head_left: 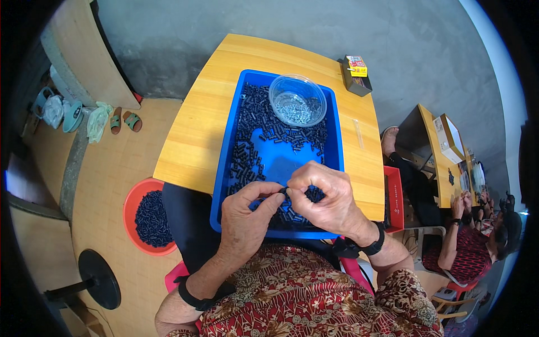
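Note:
Over the near part of a blue tray (217,194), my two hands meet with their fingertips almost touching. My left hand (247,216) pinches a small black cylindrical piece (284,191) between thumb and forefinger. Against the other end of that piece, my right hand (323,194) is closed in a pinch; what its fingertips hold is too small to make out. Many loose black pieces (252,115) lie in the tray, heaped at its far and left sides. A clear round tub (297,84) with small silvery parts (296,109) stands among them at the far right.
The tray rests on a yellow wooden table (185,151), with a dark box (357,84) at its far right corner. On the floor at left, a red basin (132,219) holds more black pieces. A red crate (394,196) stands at right, near another seated person (469,253).

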### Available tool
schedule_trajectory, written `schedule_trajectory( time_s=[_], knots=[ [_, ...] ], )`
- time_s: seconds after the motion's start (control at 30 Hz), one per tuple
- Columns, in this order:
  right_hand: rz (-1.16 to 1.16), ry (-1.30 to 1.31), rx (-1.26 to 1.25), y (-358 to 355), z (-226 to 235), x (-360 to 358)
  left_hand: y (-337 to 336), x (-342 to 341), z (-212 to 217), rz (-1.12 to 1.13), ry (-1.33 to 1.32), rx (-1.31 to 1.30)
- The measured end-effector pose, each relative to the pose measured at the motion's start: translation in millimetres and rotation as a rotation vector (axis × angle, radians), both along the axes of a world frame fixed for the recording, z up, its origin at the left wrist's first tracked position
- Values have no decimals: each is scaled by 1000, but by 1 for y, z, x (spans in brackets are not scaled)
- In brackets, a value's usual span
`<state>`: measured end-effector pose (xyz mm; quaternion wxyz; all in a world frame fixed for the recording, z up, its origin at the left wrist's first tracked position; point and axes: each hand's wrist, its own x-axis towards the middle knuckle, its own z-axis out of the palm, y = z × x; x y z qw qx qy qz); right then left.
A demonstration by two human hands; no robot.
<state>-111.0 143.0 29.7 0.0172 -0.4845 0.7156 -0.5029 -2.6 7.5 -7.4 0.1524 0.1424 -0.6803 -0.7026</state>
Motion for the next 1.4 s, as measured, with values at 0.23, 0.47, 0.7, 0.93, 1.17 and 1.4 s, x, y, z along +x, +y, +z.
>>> schedule_trajectory(
  time_s=[0.23, 0.47, 0.7, 0.93, 1.17, 1.4],
  knots=[
    [22, -45, 124, 1, 8, 0, 1, 1, 3, 43, 16, -52],
    [-33, 49, -7, -1, -6, 12, -3, -1, 5, 2, -32, 14],
    [-43, 54, -21, 1, -11, 10, -6, -4, 6, -21, -72, 140],
    [-26, 90, 49, 2, 0, 4, -12, -8, 0, -65, -46, 504],
    [-21, 554, 178, -2, 5, -4, -11, -8, -1, -74, -59, 638],
    [-9, 548, 120, -1, 3, -6, -14, -8, 4, -118, -83, 615]
  ],
)
